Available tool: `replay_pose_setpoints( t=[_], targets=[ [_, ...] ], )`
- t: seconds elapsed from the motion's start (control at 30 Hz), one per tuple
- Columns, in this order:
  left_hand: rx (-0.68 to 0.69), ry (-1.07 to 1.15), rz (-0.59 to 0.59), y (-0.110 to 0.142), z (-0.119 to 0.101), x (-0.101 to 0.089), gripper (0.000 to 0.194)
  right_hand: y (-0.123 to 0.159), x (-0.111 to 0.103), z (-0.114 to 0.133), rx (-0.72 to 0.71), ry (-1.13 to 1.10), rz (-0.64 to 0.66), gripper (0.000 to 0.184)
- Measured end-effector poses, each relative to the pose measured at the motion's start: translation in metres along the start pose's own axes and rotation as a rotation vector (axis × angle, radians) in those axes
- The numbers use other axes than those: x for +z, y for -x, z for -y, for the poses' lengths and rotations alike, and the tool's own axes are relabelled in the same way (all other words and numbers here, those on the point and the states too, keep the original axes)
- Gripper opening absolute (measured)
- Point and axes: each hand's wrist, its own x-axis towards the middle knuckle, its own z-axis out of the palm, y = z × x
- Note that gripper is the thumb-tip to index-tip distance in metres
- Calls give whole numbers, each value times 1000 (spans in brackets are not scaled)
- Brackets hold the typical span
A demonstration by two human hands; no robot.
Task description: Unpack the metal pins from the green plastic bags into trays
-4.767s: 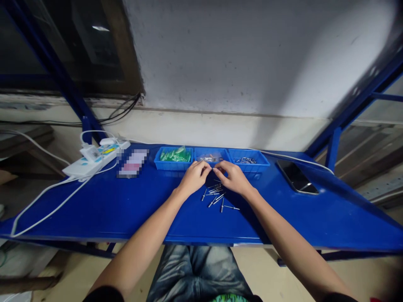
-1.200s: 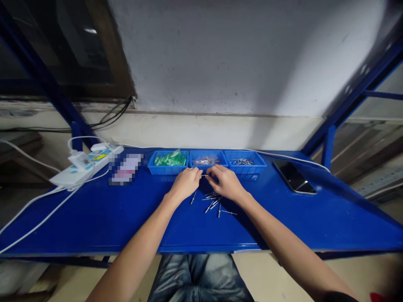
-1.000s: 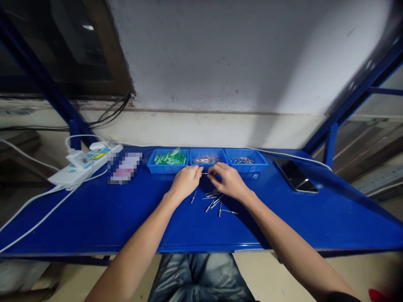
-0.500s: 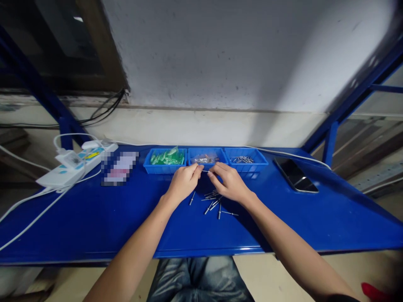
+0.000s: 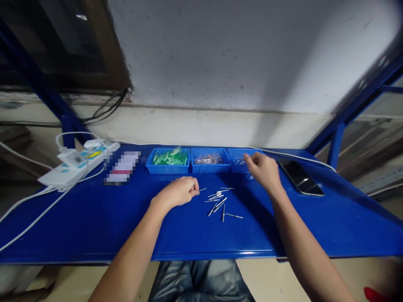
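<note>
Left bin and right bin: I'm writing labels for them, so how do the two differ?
The left bin holds green, plastic-looking packets; the right bin holds thin metal pieces.
The left bin's pile pokes above its rim; the right bin's visible contents sit lower.
The left bin is uncovered; the right bin is partly hidden by the right hand.
Both are blue, open-topped and on the blue table.

This looks like a workshop or small assembly bench, shown by the blue workbench (image 5: 126,226) with its blue metal frame (image 5: 335,147), 3 blue parts bins (image 5: 168,169) in a row, loose metal rivets (image 5: 221,203), a white power strip (image 5: 75,168) and a scuffed, bare wall (image 5: 204,54) behind.
</note>
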Motion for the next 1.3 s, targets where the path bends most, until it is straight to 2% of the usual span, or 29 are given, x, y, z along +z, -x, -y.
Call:
replay_pose_setpoints(
  t=[0.07,0.13,0.23,0.33,0.47,0.57,0.67,0.87,1.03,1.23,1.3],
  targets=[
    [42,-12,-99,-4,-4,2,12,12,9,21,-257,-190,128,27],
    [57,6,-171,-7,-9,2,15,25,17,40,-485,-278,278,18],
    [78,66,-246,-10,-16,2,16,38,26,55,-647,-305,383,10],
    [67,94,-300,-11,-21,0,17,41,28,57,-661,-313,362,8],
    [25,125,-362,-9,-26,-1,19,40,29,54,-621,-305,307,16],
    [67,164,-419,-8,-28,-2,16,39,29,54,-593,-316,282,21],
    [96,142,-459,-7,-28,-1,20,39,28,55,-613,-352,278,18],
    [117,69,-415,-8,-27,0,30,39,24,56,-681,-344,274,21],
    [166,114,-392,-8,-28,2,22,38,23,56,-647,-333,257,26],
    [185,79,-551,-6,-31,3,25,37,20,54,-651,-395,237,18],
    [186,73,-569,-5,-33,4,26,37,19,54,-663,-396,229,20]
  ],
)
